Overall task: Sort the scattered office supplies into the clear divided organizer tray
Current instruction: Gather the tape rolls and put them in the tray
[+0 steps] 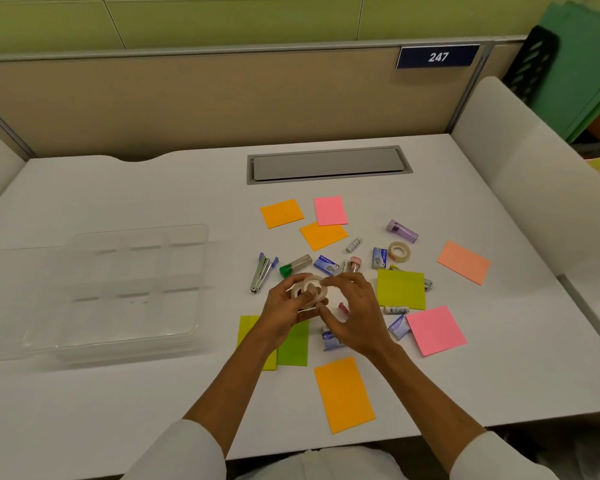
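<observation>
My left hand (284,308) holds two clear tape rolls (309,288) above the desk centre, and my right hand (352,311) pinches the right-hand roll's rim. The clear divided organizer tray (84,344) lies at the left with nothing visible in its compartments. Scattered supplies lie around my hands: a third tape roll (399,251), a blue staple remover (262,271), a green-capped tube (293,266), staple boxes (326,265), a purple case (402,232), small white sticks (354,244), and sticky notes in orange (343,393), pink (435,329) and green (400,289).
A grey cable hatch (328,164) is set into the desk at the back. A beige partition with the sign 247 (438,57) closes the far side. A white side panel (534,174) rises on the right, with green folders (582,71) beyond it.
</observation>
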`<control>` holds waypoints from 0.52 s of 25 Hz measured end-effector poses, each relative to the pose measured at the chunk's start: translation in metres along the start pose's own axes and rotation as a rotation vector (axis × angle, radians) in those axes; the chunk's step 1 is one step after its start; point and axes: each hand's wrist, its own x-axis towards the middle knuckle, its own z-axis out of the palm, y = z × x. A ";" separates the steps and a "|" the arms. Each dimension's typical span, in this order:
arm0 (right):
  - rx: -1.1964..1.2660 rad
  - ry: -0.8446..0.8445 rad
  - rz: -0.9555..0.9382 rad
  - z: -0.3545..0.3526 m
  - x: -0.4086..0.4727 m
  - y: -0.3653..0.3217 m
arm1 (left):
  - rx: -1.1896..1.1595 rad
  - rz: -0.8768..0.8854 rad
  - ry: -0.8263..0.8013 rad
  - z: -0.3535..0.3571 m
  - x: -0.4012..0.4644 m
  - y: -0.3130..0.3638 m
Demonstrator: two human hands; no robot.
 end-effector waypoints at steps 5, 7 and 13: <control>0.063 0.184 0.393 -0.023 0.004 0.042 | -0.055 -0.024 0.023 -0.001 0.005 -0.001; -0.069 0.151 0.507 -0.037 0.010 0.068 | -0.059 -0.028 0.025 0.001 0.008 -0.001; -0.310 0.029 0.586 -0.062 0.039 0.118 | -0.054 -0.037 0.028 0.020 0.020 -0.007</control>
